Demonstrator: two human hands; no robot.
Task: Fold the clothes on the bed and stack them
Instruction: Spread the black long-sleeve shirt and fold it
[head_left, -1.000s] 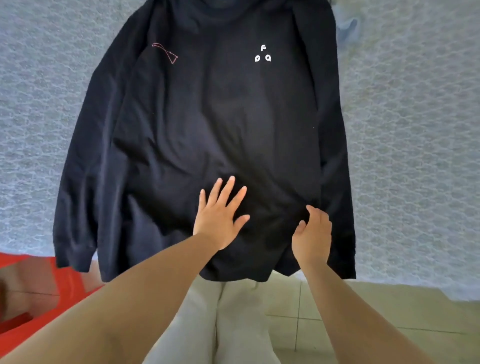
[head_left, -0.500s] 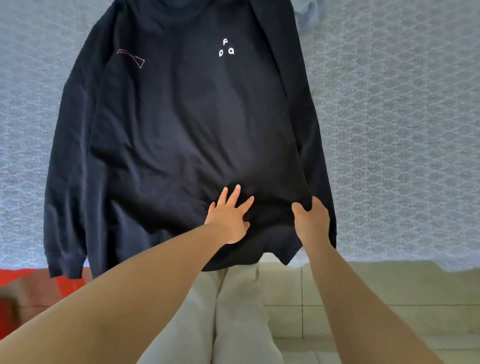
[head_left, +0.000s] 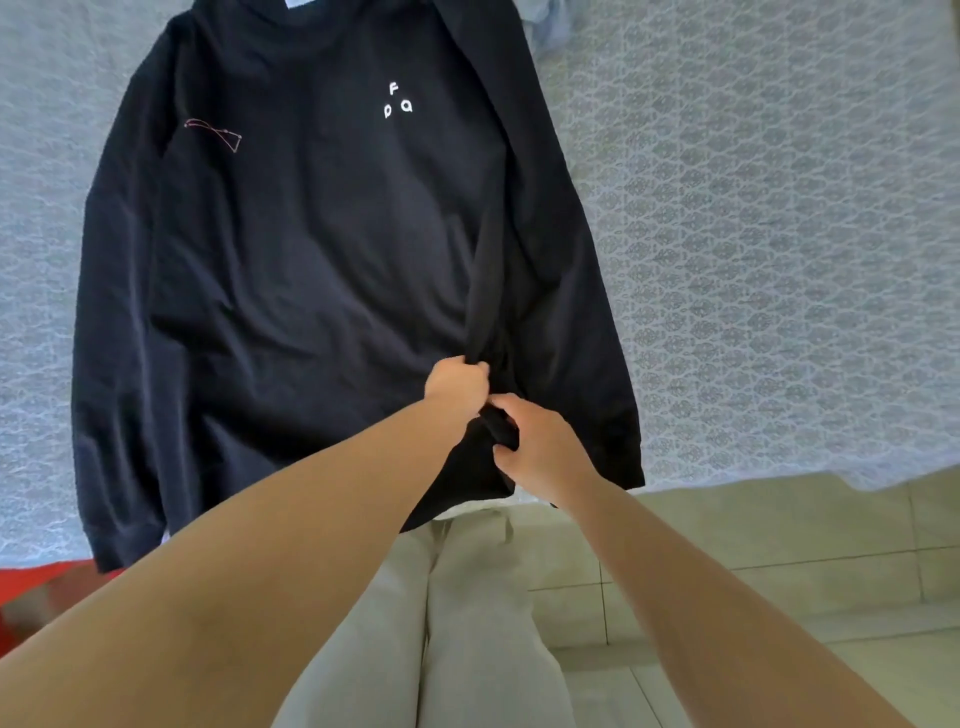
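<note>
On the bed (head_left: 779, 234), spread front-up over its pale lace-patterned cover, lies a dark navy long-sleeved sweatshirt (head_left: 311, 249), its collar at the far end and its hem hanging just past the near edge of the mattress. Small white letters (head_left: 397, 100) sit on the chest, and a thin red line motif (head_left: 213, 136) marks the side toward the person's left. Both sleeves run down along the body of the garment, the cuffs near the bed's edge. Close to the hem, on the side toward the person's right, the left hand (head_left: 457, 382) has its fingers curled tight round a bunch of the fabric, drawing a raised ridge of cloth that runs up toward the shoulder. Just beside it, nearly touching, the right hand (head_left: 540, 447) grips another gather of the same dark cloth between thumb and curled fingers; whether this is the hem itself or a fold just above it is hard to tell, since the fabric is so dark there. Both bare forearms reach in from the lower part of the view. Below them are light beige trousers (head_left: 467, 623), pale floor tiles (head_left: 753, 545) to the right, and something red and blurred (head_left: 31, 597) at the lower left corner. A bit of light blue cloth (head_left: 543, 21) shows past the sweatshirt's far shoulder.
</note>
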